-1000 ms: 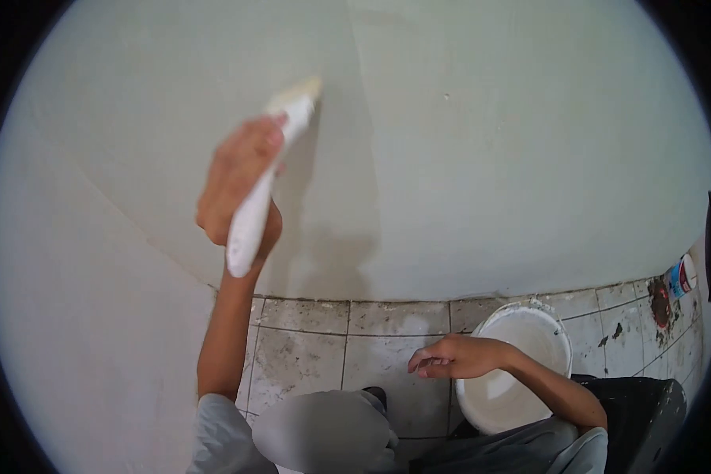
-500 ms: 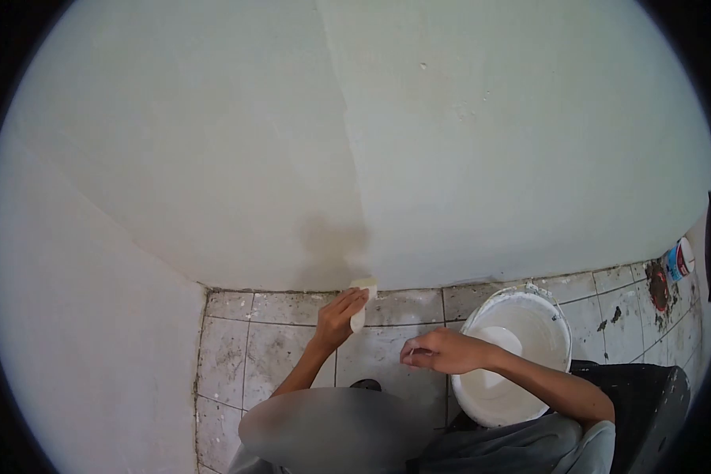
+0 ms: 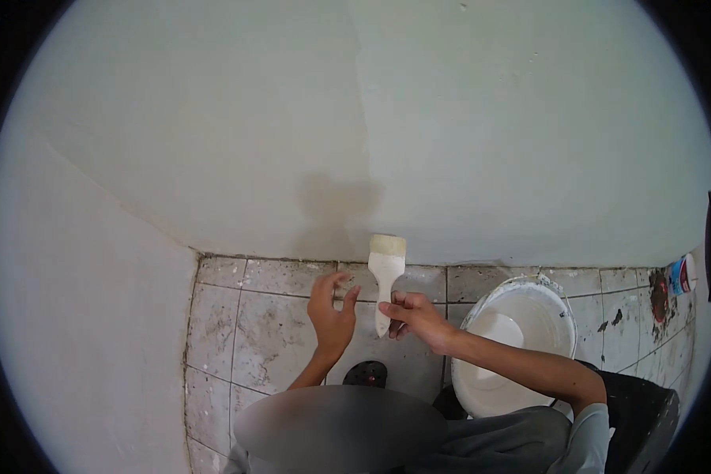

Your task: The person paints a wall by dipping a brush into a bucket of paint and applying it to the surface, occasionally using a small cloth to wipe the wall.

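Observation:
My right hand [image 3: 413, 314] grips the lower handle of a white paintbrush [image 3: 386, 272], which stands upright with its bristles up near the foot of the pale wall [image 3: 450, 142]. My left hand [image 3: 331, 313] is just left of the brush handle, fingers spread, holding nothing. Both hands hover over the dirty tiled floor [image 3: 253, 332]. A white bucket of paint [image 3: 557, 322] sits to the right, partly under my right forearm.
The walls meet in a corner at the left. A small can with a blue and red label [image 3: 679, 276] lies on the floor at the far right near dark stains. A black object [image 3: 640, 419] sits at lower right. My knees fill the bottom.
The brush came down from high on the wall in my left hand to the floor line, then passed into my right hand. My left hand has let go and opened.

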{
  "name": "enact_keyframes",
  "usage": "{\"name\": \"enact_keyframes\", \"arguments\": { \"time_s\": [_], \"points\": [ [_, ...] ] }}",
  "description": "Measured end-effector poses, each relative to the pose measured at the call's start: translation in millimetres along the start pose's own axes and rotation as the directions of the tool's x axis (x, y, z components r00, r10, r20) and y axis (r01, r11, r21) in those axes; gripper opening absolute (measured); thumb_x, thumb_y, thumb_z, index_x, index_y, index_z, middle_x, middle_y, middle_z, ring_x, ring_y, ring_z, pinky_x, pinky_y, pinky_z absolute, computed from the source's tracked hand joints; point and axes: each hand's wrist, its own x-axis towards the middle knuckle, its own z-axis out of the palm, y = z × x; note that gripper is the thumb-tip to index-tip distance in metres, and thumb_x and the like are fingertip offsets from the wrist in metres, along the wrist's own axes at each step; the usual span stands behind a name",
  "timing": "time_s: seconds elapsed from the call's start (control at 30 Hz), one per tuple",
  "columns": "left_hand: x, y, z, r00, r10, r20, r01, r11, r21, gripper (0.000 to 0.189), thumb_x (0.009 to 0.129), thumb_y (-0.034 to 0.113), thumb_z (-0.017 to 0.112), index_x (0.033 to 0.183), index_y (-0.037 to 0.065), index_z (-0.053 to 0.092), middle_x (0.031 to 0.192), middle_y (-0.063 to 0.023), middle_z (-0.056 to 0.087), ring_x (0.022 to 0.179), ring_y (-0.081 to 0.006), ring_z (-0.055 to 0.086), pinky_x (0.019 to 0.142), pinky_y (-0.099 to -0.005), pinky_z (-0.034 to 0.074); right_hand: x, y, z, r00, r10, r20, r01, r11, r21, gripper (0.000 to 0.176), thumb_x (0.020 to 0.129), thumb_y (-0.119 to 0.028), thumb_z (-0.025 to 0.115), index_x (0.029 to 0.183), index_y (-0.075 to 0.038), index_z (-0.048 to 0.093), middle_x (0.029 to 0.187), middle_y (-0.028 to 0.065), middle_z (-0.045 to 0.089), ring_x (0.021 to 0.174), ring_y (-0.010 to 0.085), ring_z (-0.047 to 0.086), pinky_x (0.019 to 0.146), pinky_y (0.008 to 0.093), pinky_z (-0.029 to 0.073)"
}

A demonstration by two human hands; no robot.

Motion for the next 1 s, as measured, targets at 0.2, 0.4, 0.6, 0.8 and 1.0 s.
{"name": "enact_keyframes", "arguments": {
  "time_s": [0.2,0.4,0.6,0.8,1.0],
  "points": [
    [-8,6,16,0.501,-0.377,0.779,0.866,0.228,-0.446,0.036,0.097,0.035,0.054,0.101,0.000,0.062,0.088,-0.0087,0.066,0.078,-0.0168,0.063,0.068,-0.0290,0.050,6,19,0,0.999,-0.049,-0.002,0.048,0.970,-0.237,0.031,0.096,-0.032,0.057,0.092,-0.001,0.058,0.074,0.0046,0.061,0.063,0.0114,0.061,0.057,0.0265,0.048],
    [-6,-38,50,0.483,-0.540,0.689,0.872,0.227,-0.433,0.035,0.096,0.034,0.054,0.087,0.001,0.058,0.064,-0.0048,0.055,0.052,-0.0157,0.053,0.049,-0.0291,0.041,-5,30,-9,0.999,0.002,-0.032,-0.010,0.972,-0.233,0.017,0.093,-0.017,0.055,0.097,-0.002,0.062,0.076,0.0074,0.064,0.064,0.0135,0.062,0.058,0.0278,0.050],
    [42,-73,61,0.498,-0.583,0.643,0.856,0.210,-0.473,0.033,0.096,0.031,0.054,0.081,0.001,0.054,0.053,-0.0028,0.045,0.039,-0.0149,0.041,0.037,-0.0288,0.029,-27,27,-30,0.997,0.039,0.069,-0.020,0.968,-0.250,0.017,0.095,-0.013,0.048,0.104,-0.006,0.061,0.085,0.0041,0.066,0.073,0.0104,0.060,0.066,0.0251,0.048],
    [71,38,-6,0.763,-0.415,0.496,0.642,0.394,-0.658,0.032,0.096,0.029,0.054,0.078,0.003,0.053,0.052,-0.0023,0.042,0.039,-0.0119,0.036,0.036,-0.0269,0.027,-28,23,-30,0.992,0.077,0.103,-0.053,0.973,-0.225,0.015,0.096,-0.011,0.048,0.103,-0.006,0.061,0.087,0.0033,0.066,0.074,0.0102,0.059,0.068,0.0251,0.048],
    [67,22,1,0.871,-0.248,0.425,0.492,0.443,-0.750,0.032,0.097,0.029,0.054,0.077,0.003,0.052,0.052,-0.0034,0.042,0.039,-0.0124,0.037,0.037,-0.0264,0.029,-21,23,-27,0.992,0.042,0.119,-0.016,0.977,-0.213,0.016,0.093,-0.009,0.048,0.100,-0.004,0.062,0.083,0.0054,0.066,0.070,0.0098,0.059,0.063,0.0251,0.049]
  ]
}}
